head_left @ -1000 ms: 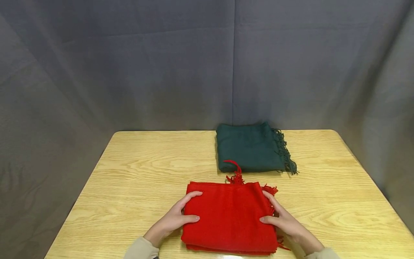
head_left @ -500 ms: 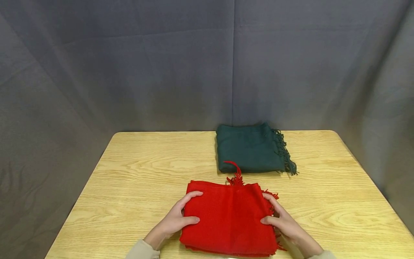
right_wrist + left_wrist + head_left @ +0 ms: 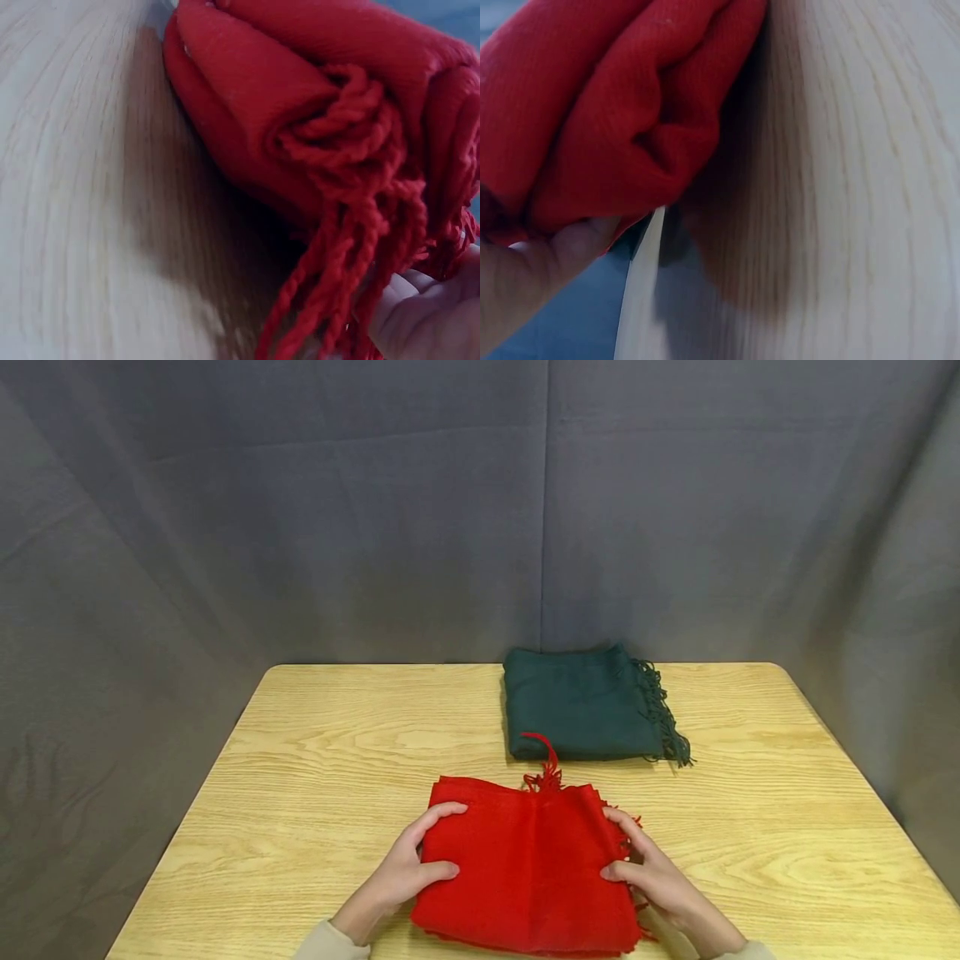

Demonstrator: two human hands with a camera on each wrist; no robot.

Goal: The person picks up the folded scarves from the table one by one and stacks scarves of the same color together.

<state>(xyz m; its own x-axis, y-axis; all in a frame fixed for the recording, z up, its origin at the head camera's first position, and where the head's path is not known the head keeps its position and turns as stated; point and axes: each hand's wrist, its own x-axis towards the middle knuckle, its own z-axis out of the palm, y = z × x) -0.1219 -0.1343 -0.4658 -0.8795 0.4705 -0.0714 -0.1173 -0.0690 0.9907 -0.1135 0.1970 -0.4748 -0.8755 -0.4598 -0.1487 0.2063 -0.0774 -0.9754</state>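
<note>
A folded red fringed scarf (image 3: pixel 525 868) lies between both hands near the front of the table, a soft crease down its middle. On its left edge, the left hand (image 3: pixel 405 864) grips it, thumb and index finger showing on top. Opposite, the right hand (image 3: pixel 652 864) holds the right edge likewise, beside the fringe. Thick rolled layers of the scarf (image 3: pixel 615 112) fill the left wrist view, its lower side slightly off the wood. Twisted tassels (image 3: pixel 352 187) hang past the right hand's fingers in the right wrist view. The remaining fingers are mostly hidden under the cloth.
Behind the red scarf lies a folded dark green scarf (image 3: pixel 581 706), its fringe toward the right; one red tassel reaches its front edge. The wooden table (image 3: pixel 337 760) ends at a grey curtain (image 3: pixel 375 527).
The middle crease in the red scarf has become more marked, and its near edge sits slightly lower in view. Both hands keep their grip, with the right hand shifted slightly left.
</note>
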